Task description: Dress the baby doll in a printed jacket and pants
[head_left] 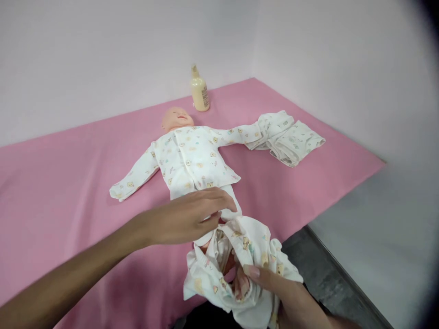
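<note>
A baby doll (pixel 177 119) lies on its back, dressed in a white long-sleeved shirt (pixel 192 157) with small printed bears. White cloth or a diaper (pixel 231 197) shows below the shirt hem. My left hand (pixel 195 214) reaches across the doll's lower body, its fingers loosely bent and apart from the thumb, with nothing visible between them. My right hand (pixel 291 292) grips a pair of printed baby pants (pixel 255 242), thumb on top, its other fingers mostly hidden. The pants are bunched open around the doll's feet, which show partly inside.
Behind the doll's head stands a cream pump bottle (pixel 200 93). Folded printed baby clothes (pixel 297 141) lie to the right, touching the doll's sleeve. A pink sheet (pixel 85 183) covers the table, whose right edge drops to a grey floor (pixel 329 269). White walls (pixel 120 55) border it.
</note>
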### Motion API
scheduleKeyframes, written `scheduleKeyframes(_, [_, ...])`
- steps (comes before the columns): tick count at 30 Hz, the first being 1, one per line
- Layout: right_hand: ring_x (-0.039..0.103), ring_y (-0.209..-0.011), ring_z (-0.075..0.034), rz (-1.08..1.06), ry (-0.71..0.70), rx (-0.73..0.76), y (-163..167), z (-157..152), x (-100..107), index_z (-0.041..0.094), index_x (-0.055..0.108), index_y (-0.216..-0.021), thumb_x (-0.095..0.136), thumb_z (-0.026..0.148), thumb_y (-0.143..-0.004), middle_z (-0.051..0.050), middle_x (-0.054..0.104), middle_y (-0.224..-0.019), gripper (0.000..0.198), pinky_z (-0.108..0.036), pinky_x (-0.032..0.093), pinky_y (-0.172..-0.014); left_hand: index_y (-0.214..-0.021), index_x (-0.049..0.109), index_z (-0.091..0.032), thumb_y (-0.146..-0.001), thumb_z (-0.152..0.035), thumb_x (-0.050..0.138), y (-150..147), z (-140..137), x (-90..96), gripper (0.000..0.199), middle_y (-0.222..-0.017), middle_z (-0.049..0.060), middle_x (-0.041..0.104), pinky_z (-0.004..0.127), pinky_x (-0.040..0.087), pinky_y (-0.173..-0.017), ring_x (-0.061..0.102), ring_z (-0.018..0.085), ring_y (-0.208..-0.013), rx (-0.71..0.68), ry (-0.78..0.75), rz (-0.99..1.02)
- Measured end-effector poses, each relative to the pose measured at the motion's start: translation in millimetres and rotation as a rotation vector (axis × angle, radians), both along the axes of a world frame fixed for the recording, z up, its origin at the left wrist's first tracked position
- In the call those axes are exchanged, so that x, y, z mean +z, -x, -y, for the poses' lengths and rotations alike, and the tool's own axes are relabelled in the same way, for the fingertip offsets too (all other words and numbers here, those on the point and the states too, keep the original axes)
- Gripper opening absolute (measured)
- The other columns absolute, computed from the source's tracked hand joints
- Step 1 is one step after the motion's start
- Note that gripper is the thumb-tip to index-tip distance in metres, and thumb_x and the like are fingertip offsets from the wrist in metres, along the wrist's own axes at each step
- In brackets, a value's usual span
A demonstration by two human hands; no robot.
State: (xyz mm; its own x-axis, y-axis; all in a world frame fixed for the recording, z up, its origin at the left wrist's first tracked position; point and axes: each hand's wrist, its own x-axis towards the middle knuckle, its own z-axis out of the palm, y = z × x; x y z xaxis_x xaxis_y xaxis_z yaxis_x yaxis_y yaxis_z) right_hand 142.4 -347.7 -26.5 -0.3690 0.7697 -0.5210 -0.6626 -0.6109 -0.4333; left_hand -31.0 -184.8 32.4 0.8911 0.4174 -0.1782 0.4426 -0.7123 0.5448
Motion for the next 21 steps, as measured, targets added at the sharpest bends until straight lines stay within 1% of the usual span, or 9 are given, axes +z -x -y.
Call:
scheduleKeyframes(2, [0.066, -0.083, -0.018, 0.003, 0.018, 0.015, -0.5, 6.4, -1.0, 0.013, 0.074, -0.078, 0.077, 0.041, -0.079, -0.006, 0.071, -0.081, 0.028, -0.033, 0.049, -0.091, -0.121, 0.062, -0.022, -0.094, -0.007, 0.042, -7.1, -6.1, -10.9, 0.037, -0.127, 0.004, 0.064, 0.032, 0.043, -0.104, 0.057, 0.017, -0.121, -0.122, -0.141, 0.03])
scheduleKeyframes(4, [0.067, -0.083, -0.019, 0.019, 0.005, 0.048, 0.4, 11.7, -4.8, 0.013, 0.075, -0.077, 0.077, 0.044, -0.078, -0.007, 0.071, -0.08, 0.031, -0.034, 0.048, -0.093, -0.116, 0.065, -0.019, -0.09, -0.002, 0.045, -15.3, -7.4, -21.4, 0.037, -0.123, 0.005, 0.066, 0.036, 0.039, -0.11, 0.054, 0.02, -0.126, -0.257, -0.274, 0.027])
scheduleKeyframes(6, [0.066, -0.082, -0.018, 0.058, -0.022, 0.071, 1.7, 14.9, -9.8, 0.013, 0.076, -0.077, 0.078, 0.044, -0.076, -0.006, 0.071, -0.079, 0.031, -0.033, 0.048, -0.092, -0.113, 0.066, -0.018, -0.086, 0.002, 0.048, -23.1, -4.4, -28.7, 0.038, -0.118, 0.006, 0.068, 0.038, 0.038, -0.11, 0.054, 0.022, -0.126, -0.358, -0.357, -0.008])
scheduleKeyframes(7, [0.065, -0.083, -0.018, 0.082, -0.036, 0.071, 2.1, 15.7, -11.9, 0.014, 0.076, -0.078, 0.079, 0.043, -0.075, -0.006, 0.07, -0.08, 0.03, -0.033, 0.048, -0.092, -0.111, 0.067, -0.018, -0.084, 0.002, 0.05, -26.4, -2.2, -30.9, 0.038, -0.116, 0.006, 0.069, 0.038, 0.038, -0.111, 0.054, 0.022, -0.125, -0.386, -0.378, -0.028])
scheduleKeyframes(11, [0.064, -0.083, -0.02, 0.165, -0.069, 0.098, 1.4, 16.0, -15.7, 0.016, 0.075, -0.077, 0.083, 0.045, -0.068, -0.006, 0.068, -0.079, 0.032, -0.034, 0.05, -0.085, -0.107, 0.069, -0.017, -0.082, -0.006, 0.06, -36.9, 2.2, -34.8, 0.029, -0.109, 0.008, 0.07, 0.043, 0.036, -0.113, 0.058, 0.025, -0.119, -0.398, -0.432, -0.118])
scheduleKeyframes(14, [0.063, -0.08, -0.02, 0.215, -0.13, 0.148, -0.5, 16.2, -16.9, 0.018, 0.074, -0.077, 0.084, 0.049, -0.065, -0.006, 0.068, -0.079, 0.035, -0.034, 0.051, -0.08, -0.1, 0.071, -0.018, -0.077, -0.011, 0.069, -42.7, -2.5, -38.4, 0.025, -0.103, 0.009, 0.069, 0.046, 0.037, -0.111, 0.062, 0.027, -0.108, -0.387, -0.505, -0.161])
scheduleKeyframes(17, [0.064, -0.08, -0.021, 0.228, -0.201, 0.203, -2.5, 19.2, -23.9, 0.021, 0.074, -0.08, 0.081, 0.051, -0.069, -0.005, 0.068, -0.076, 0.033, -0.034, 0.05, -0.082, -0.096, 0.071, -0.02, -0.078, -0.014, 0.069, -44.8, -9.1, -42.8, 0.019, -0.096, 0.008, 0.067, 0.045, 0.038, -0.11, 0.063, 0.024, -0.098, -0.379, -0.551, -0.118])
scheduleKeyframes(19, [0.063, -0.079, -0.021, 0.254, -0.224, 0.224, -3.7, 23.6, -33.3, 0.021, 0.075, -0.081, 0.081, 0.048, -0.07, -0.005, 0.068, -0.077, 0.03, -0.035, 0.05, -0.082, -0.1, 0.07, -0.02, -0.08, -0.017, 0.069, -44.1, -12.1, -43.8, 0.02, -0.098, 0.007, 0.066, 0.045, 0.036, -0.111, 0.062, 0.023, -0.098, -0.371, -0.553, -0.077])
scheduleKeyframes(21, [0.062, -0.08, -0.021, 0.254, -0.213, 0.201, -4.5, 28.9, -44.5, 0.02, 0.076, -0.081, 0.086, 0.041, -0.066, -0.005, 0.069, -0.081, 0.027, -0.033, 0.05, -0.078, -0.107, 0.067, -0.019, -0.082, -0.019, 0.069, -42.3, -13.9, -41.1, 0.026, -0.102, 0.008, 0.065, 0.045, 0.035, -0.112, 0.062, 0.023, -0.101, -0.35, -0.542, -0.024])
